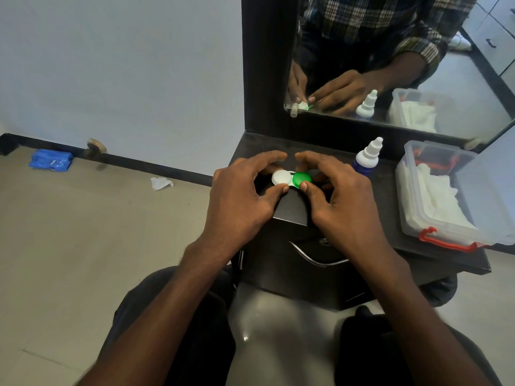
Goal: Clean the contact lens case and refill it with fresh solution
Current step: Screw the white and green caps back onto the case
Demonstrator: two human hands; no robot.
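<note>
The contact lens case [291, 179] lies on the black dresser top [395, 207], with a white cap on its left well and a green cap on its right. My left hand [239, 196] pinches the white cap between thumb and curled fingers. My right hand [340, 196] grips the green cap the same way, thumb at its near edge. Both caps sit on the case. The solution bottle [367, 157], blue with a white nozzle cap, stands upright just right of my right hand.
A clear plastic box [412, 213] with red latches holds white tissues at the right end of the top. A mirror [418, 65] stands behind. On the floor to the left lie a crumpled tissue [161, 183] and a blue packet [50, 160].
</note>
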